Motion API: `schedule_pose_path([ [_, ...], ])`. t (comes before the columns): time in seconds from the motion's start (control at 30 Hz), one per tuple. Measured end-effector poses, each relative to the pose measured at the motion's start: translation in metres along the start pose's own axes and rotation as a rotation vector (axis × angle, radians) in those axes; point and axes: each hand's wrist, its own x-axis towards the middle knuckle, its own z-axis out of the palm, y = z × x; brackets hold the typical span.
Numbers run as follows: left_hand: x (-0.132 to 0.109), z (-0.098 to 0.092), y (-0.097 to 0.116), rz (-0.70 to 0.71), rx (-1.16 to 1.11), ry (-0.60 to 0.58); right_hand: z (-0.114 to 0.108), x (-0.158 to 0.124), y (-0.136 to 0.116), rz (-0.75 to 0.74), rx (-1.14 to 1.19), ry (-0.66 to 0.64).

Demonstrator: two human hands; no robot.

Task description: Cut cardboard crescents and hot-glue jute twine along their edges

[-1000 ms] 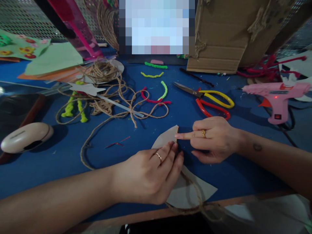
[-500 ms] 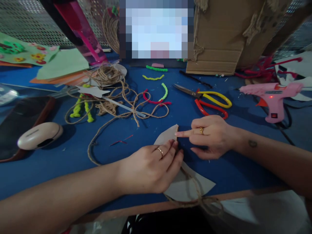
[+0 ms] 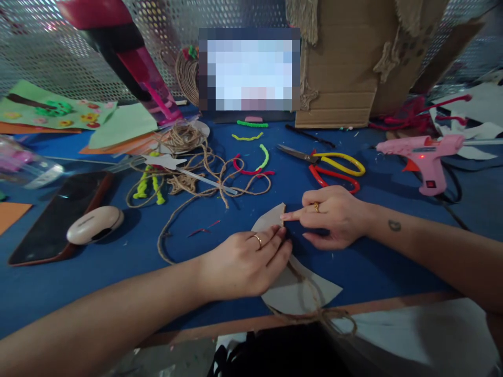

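Note:
A pale grey card cutout (image 3: 326, 293) with pointed ends lies at the table's near edge. Jute twine (image 3: 312, 283) runs along its upper right edge, and a loop of it hangs past the table edge. My left hand (image 3: 251, 259) lies over the card's middle, hiding part of it, its fingers stretched out and pressing card and twine down. From the right, my right hand (image 3: 334, 217) touches the twine near the card's upper tip with its extended index finger. The thumb is apart and the other fingers are bent, with nothing visible in them.
Beyond my right hand lie scissors (image 3: 322, 162) and a pink glue gun (image 3: 426, 157) with its light on. Tangled twine (image 3: 184, 136), a phone (image 3: 58, 214) and a cream oval case (image 3: 95, 225) are to the left. A cardboard structure (image 3: 334, 84) and a blurred screen (image 3: 249, 68) stand behind.
My head view has tilted up and turned slightly left, so the table's items appear shifted. Both hands keep nearly the same hold and place on the card.

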Motion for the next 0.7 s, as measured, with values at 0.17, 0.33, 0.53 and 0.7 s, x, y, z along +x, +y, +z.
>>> schedule_pose_path([
  [0.17,-0.003,0.0,-0.002,-0.014,-0.043,0.005,0.001,-0.001,0.001,-0.043,-0.006,0.063],
  [0.33,0.0,-0.011,0.002,0.059,0.058,-0.098,0.002,-0.002,0.001,-0.044,-0.036,0.039],
  [0.53,0.008,-0.021,0.014,0.231,0.178,-0.13,0.002,-0.002,0.0,-0.056,-0.044,0.061],
  [0.7,0.002,-0.021,0.007,0.242,0.074,-0.036,0.001,-0.001,0.0,-0.055,-0.058,0.06],
])
